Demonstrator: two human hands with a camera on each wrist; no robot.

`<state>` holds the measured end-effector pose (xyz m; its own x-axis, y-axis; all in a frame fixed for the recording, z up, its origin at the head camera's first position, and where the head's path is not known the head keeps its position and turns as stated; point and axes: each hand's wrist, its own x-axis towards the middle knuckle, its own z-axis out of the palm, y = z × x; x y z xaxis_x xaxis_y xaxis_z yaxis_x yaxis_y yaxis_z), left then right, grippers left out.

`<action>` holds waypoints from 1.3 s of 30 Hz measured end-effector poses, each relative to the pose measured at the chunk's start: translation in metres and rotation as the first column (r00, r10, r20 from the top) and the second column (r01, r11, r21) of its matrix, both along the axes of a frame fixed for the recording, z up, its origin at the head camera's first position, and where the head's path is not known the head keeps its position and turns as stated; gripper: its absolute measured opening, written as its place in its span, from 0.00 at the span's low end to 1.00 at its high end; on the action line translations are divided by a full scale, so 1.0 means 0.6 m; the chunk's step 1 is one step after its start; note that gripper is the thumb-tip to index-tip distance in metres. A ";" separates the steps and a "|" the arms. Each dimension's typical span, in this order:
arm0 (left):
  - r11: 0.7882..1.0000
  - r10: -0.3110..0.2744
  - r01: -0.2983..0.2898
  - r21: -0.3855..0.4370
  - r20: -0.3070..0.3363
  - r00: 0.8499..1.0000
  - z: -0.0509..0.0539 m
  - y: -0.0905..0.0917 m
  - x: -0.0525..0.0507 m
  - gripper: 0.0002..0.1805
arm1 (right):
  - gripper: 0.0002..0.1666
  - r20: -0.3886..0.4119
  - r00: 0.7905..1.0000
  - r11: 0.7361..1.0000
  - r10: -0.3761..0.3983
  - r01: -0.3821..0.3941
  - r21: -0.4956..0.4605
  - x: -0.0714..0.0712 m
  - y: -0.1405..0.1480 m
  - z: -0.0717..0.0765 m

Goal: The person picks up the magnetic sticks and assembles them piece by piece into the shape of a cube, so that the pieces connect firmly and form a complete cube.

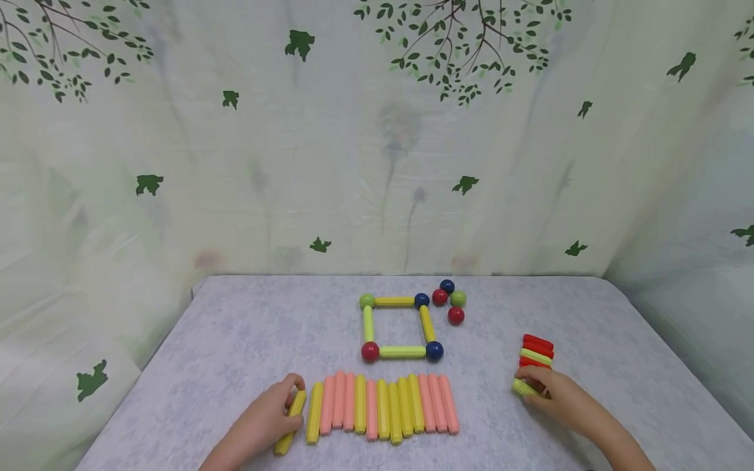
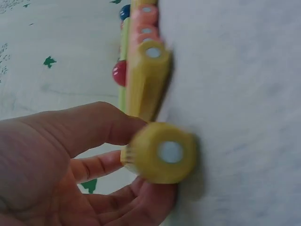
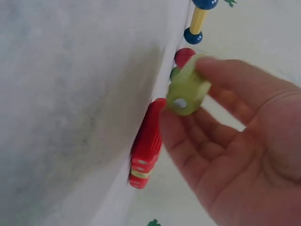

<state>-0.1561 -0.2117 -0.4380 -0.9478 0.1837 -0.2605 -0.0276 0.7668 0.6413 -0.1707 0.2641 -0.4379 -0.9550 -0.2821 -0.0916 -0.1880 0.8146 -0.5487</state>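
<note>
My left hand [image 1: 272, 415] grips a yellow stick [image 1: 290, 424] between thumb and fingers, at the left end of a row of yellow and pink sticks [image 1: 383, 409]. In the left wrist view the yellow stick [image 2: 162, 153] shows a round silvery spot on its end. On the right, my right hand [image 1: 552, 390] pinches a light green stick [image 1: 523, 387]. The right wrist view shows this light green stick [image 3: 188, 89] held between thumb and fingertips, off the cloth. Just beyond that hand lies a short stack of red and light green sticks [image 1: 537, 344], partly hidden by the fingers.
Behind the row lies a four-sided frame of yellow and light green sticks [image 1: 402, 352] joined by balls at its corners. Several loose balls [image 1: 456, 315], red, blue and green, sit beside its far right corner. A leaf-patterned curtain [image 1: 377, 163] hangs behind the table [image 1: 265, 327].
</note>
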 end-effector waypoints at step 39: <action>0.422 0.272 0.082 0.903 -0.212 0.939 0.053 0.204 -0.126 0.23 | 0.15 -0.160 0.985 0.925 0.064 -0.119 -0.360 -0.136 -0.234 0.001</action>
